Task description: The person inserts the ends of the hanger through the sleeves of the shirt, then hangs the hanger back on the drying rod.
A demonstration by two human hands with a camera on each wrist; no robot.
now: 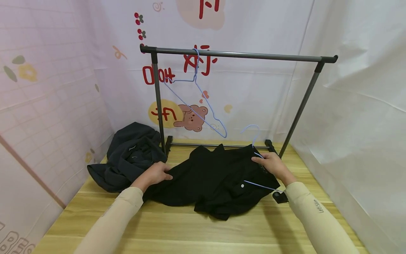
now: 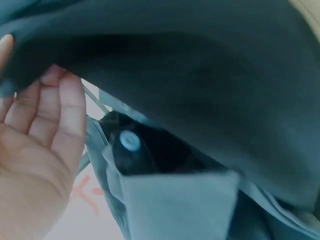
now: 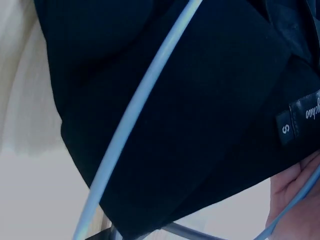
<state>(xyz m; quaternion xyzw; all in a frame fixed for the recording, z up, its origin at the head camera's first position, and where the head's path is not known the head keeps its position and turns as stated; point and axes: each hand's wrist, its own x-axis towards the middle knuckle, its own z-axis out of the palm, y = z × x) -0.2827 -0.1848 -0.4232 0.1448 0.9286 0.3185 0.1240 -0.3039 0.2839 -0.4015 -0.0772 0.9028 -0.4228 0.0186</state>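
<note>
The black garment [image 1: 206,173] lies spread on the wooden table [image 1: 177,233], in front of the clothes rack [image 1: 241,55]. Left hand [image 1: 155,173]: thumb and fingers bent together, pinching the garment's left edge. Right hand [image 1: 275,165]: thumb over the front, fingers behind, gripping the upper right edge; whether it also grips the blue hanger [image 3: 131,116] cannot be told. That hanger's lower bar crosses the garment near a white button [image 1: 242,186]. A size label [image 3: 285,128] reads S. A dark clothing heap [image 1: 127,158] sits left; a second hanger [image 1: 195,72] hangs from the rack.
</note>
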